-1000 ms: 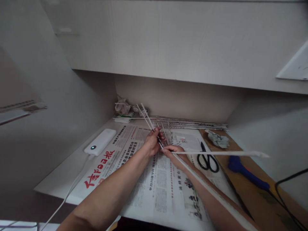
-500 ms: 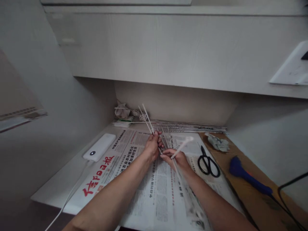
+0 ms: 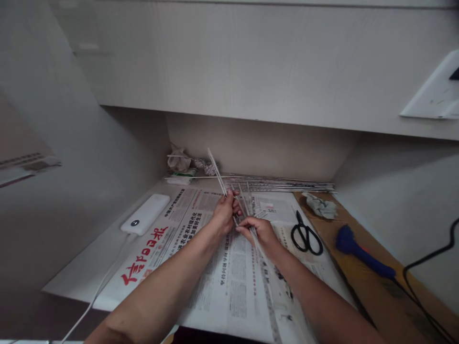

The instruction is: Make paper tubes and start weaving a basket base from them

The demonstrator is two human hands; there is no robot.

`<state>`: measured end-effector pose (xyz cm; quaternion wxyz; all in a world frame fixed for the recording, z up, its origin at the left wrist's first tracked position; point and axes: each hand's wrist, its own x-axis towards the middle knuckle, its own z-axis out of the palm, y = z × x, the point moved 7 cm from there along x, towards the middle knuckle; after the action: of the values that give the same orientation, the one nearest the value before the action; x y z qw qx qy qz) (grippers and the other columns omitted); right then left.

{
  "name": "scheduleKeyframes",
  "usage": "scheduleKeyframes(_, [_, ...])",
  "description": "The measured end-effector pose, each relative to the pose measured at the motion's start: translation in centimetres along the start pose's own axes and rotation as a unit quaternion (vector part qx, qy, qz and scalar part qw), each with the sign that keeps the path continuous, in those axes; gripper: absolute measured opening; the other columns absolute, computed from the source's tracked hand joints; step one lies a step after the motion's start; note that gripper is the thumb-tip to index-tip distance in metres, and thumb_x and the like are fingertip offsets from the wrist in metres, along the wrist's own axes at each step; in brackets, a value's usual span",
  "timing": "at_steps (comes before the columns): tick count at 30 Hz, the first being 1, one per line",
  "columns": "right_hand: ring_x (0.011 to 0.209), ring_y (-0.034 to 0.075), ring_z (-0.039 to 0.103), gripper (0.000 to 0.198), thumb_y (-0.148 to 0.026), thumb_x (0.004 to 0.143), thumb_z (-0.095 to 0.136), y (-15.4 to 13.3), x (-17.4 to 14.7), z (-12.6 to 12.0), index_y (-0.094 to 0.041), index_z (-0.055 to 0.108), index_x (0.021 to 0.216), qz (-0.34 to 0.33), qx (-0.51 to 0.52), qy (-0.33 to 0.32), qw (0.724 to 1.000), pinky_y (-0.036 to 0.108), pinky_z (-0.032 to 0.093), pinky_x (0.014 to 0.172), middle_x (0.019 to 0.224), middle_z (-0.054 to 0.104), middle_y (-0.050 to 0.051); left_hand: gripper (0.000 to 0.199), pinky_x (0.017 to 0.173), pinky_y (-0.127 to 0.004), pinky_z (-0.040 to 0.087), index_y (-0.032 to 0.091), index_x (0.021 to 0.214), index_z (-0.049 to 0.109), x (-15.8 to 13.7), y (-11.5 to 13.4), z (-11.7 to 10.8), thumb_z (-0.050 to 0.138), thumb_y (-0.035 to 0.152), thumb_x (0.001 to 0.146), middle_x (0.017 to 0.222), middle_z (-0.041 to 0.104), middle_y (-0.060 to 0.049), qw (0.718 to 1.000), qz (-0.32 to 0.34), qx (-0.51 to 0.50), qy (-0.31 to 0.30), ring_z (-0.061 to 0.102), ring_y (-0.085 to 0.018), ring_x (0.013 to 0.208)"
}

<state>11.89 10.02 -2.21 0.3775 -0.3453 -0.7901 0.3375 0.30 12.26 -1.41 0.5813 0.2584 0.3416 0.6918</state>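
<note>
My left hand (image 3: 225, 211) is closed around thin pale rolled-paper sticks (image 3: 217, 170), whose ends rise up and to the left above my fingers. Close beside it, my right hand (image 3: 258, 232) pinches the lower part of the same work. Several more sticks fan upward between the two hands, and a long strip trails down past my right wrist toward the front edge. My fingers hide where the sticks cross. Underneath lies a spread newspaper (image 3: 237, 296) with red and black print.
Black-handled scissors (image 3: 307, 239) lie to the right. Beyond them, cardboard (image 3: 382, 291) carries a blue corded tool (image 3: 362, 253) and a crumpled wad (image 3: 320, 205). A white power bank (image 3: 146, 214) sits left. Long paper sticks (image 3: 283, 184) line the back wall, near a bundle (image 3: 178, 161).
The white-ended stick that stuck out above my right hand no longer points up there. The sticks above my left hand now lie closer together. The view has shifted slightly.
</note>
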Motion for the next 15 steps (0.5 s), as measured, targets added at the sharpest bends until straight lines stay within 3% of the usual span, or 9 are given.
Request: scheduleKeyframes(15, [0.065,0.014,0.06,0.01,-0.029,0.081,0.064,-0.18,-0.01,0.19,-0.02,0.067,0.078,-0.011,-0.004,-0.013,1.0,0.023,0.044,0.063,0.071,0.067,-0.001,0.041,0.039,-0.018,0.028,0.019,0.088,0.051,-0.08,-0.02,-0.18,0.058,0.059,0.08,0.05,0.029,0.01,1.0,0.016,0.003,0.013,0.025,-0.005,0.039])
